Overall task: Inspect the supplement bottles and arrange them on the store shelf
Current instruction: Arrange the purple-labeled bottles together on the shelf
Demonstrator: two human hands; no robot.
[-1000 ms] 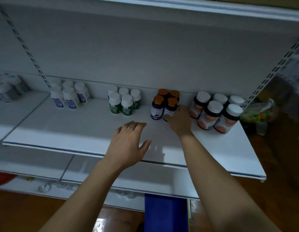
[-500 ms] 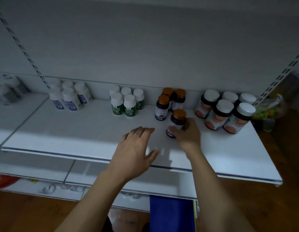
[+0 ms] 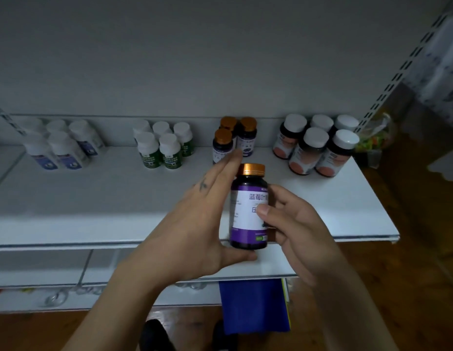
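I hold a dark bottle with an orange cap and purple-white label (image 3: pixel 248 209) upright in front of the white shelf (image 3: pixel 93 198), above its front edge. My right hand (image 3: pixel 293 229) grips its right side, thumb across the label. My left hand (image 3: pixel 195 224) cups its left side, fingers stretched up along it and thumb under the base. Three more orange-capped bottles (image 3: pixel 235 138) stand at the back of the shelf. To their left are green-labelled white bottles (image 3: pixel 162 148) and blue-labelled white bottles (image 3: pixel 60 145). At the right stand larger dark bottles with white caps (image 3: pixel 319 145).
A slotted upright (image 3: pixel 397 72) bounds the shelf on the right, with a plastic bag of colourful items (image 3: pixel 372 140) beyond it. A lower shelf (image 3: pixel 55 269) runs below. A blue cloth-like object (image 3: pixel 253 305) sits near the wooden floor (image 3: pixel 397 287).
My right hand has lifted the orange-capped bottle off the shelf and brought it toward me. My left hand has come in from the shelf surface and now holds the bottle's left side.
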